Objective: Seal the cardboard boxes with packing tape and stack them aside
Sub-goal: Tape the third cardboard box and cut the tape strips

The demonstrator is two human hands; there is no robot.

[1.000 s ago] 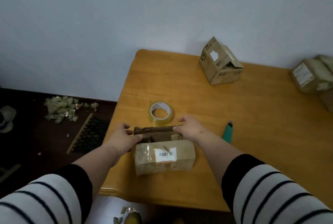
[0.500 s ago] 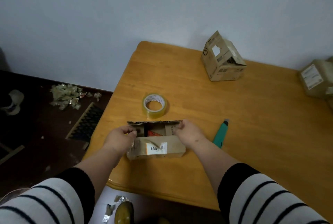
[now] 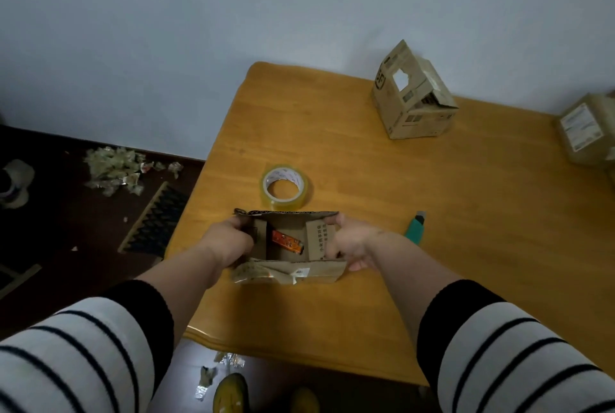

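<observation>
A small open cardboard box stands near the front left of the wooden table, its flaps spread and an orange packet lying inside. My left hand grips the box's left end, fingers curled over the side flap. My right hand grips the right end, fingers hooked on the right flap. A roll of clear packing tape lies flat just behind the box. A teal utility knife lies to the right of my right hand.
A second box with raised flaps stands at the back of the table. More taped boxes sit at the right edge. Paper scraps and a dark mat lie on the floor to the left. The table's front edge is close to my body.
The box has tipped so I now look straight down into it; the orange packet inside shows. Both hands stayed on its ends, and the labelled front face has become foreshortened.
</observation>
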